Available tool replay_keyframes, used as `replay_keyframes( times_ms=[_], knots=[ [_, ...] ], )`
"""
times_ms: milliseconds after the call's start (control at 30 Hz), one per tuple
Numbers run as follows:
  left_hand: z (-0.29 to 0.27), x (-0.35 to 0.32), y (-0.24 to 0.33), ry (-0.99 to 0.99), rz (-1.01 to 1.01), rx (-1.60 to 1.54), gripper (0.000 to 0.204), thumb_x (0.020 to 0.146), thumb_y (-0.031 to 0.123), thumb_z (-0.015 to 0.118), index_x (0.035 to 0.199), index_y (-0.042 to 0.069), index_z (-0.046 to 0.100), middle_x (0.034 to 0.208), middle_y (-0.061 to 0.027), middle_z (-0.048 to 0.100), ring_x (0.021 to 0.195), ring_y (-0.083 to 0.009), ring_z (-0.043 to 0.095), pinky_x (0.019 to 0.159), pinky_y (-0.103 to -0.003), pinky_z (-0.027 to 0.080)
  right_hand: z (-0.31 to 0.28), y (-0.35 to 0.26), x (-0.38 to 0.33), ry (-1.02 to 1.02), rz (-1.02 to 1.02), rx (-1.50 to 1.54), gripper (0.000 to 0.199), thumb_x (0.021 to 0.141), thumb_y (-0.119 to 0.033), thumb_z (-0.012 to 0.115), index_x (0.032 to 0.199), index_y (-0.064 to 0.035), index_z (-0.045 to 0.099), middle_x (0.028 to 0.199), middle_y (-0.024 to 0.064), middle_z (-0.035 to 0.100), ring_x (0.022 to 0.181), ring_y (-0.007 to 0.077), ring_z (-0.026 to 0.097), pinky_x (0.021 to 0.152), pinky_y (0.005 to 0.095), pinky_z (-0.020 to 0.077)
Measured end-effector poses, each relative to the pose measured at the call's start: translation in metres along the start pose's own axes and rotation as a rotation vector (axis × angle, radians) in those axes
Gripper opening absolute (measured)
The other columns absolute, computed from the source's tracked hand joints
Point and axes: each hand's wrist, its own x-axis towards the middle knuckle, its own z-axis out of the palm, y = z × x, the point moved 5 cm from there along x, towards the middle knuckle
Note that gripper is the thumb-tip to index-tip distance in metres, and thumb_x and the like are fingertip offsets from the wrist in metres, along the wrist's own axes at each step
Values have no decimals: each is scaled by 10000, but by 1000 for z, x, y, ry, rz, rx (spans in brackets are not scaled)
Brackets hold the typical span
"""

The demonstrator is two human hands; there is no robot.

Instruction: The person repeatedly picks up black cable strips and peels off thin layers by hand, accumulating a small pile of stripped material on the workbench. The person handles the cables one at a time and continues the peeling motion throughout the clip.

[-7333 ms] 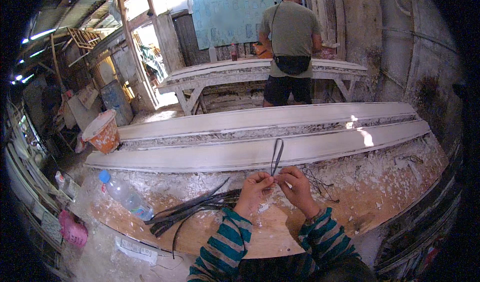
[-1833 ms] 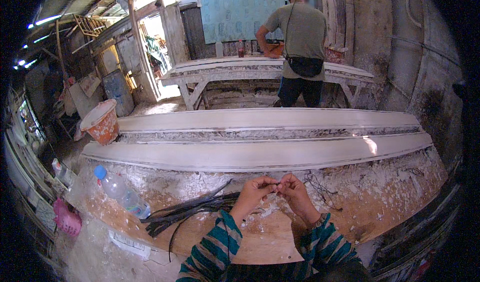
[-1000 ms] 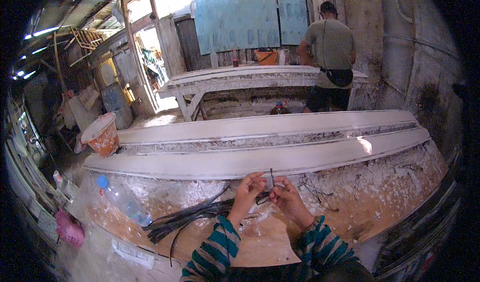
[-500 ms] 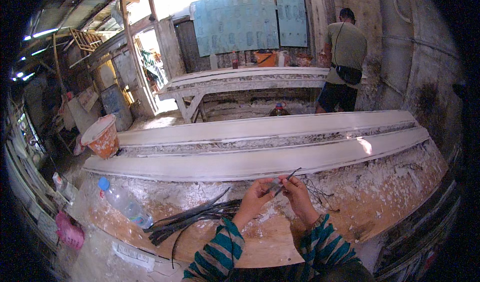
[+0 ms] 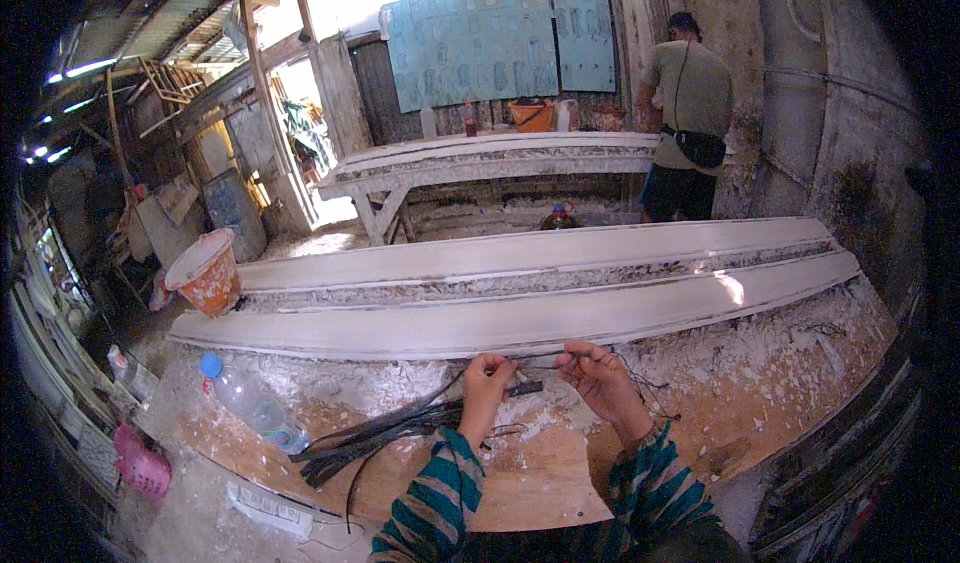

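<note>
A thin black strip is stretched between my two hands near the middle of the table. My left hand pinches it between thumb and fingertips. Farther right, my right hand grips the strip with closed fingertips. Just below and left of my left hand lies a loose bundle of dark flat strips, partly hidden by that hand and wrist. Fine dark strands trail on the table beside my right hand; whether they join the held strip cannot be made out.
Two long white plaster lengths lie beyond my hands. A clear bottle with a blue cap lies at left, near an orange bucket. A person stands at a back bench. A pink container is lower left.
My hands have moved apart, the left one going left, pulling the strip out level. Before, they were close together with the strip slanting up between them.
</note>
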Motion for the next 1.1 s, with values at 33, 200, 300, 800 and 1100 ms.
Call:
replay_keyframes(
  times_ms=[33,200,300,800,1100],
  knots=[
    [1,-1,2,-18,-8,3,100,789,133,588,847,64,544,667,4,511,550,-79,474,440,-211,385,1,0,0,-40,-22,-4,245,831,-119,550,1049,-8,544,932,101,611,868,192,587,803,311,465],
    [8,-5,6,-123,-48,-40,144,789,182,620,736,74,542,583,26,470,493,-68,438,406,-208,343,-11,4,2,53,18,-212,269,792,-88,602,1037,-3,533,822,100,626,766,175,595,715,287,472],
    [17,-7,2,-250,-139,-98,175,778,197,649,703,79,544,573,27,473,482,-69,429,397,-208,321,-17,0,3,153,-1,-515,292,760,-63,637,1021,-14,515,756,73,618,697,151,584,654,267,463],
    [50,-38,3,-622,-50,150,172,775,179,651,727,97,508,574,38,446,468,-45,403,397,-211,317,-35,-16,3,529,-302,-1216,191,731,-104,649,919,-89,623,654,42,542,606,159,518,581,286,421],
    [-12,4,2,107,30,-129,146,777,151,625,767,82,496,628,22,472,467,-45,396,383,-201,312,-7,-8,0,202,-317,-1054,80,694,-49,691,712,-32,615,821,44,539,788,144,519,723,257,419]
  ],
)
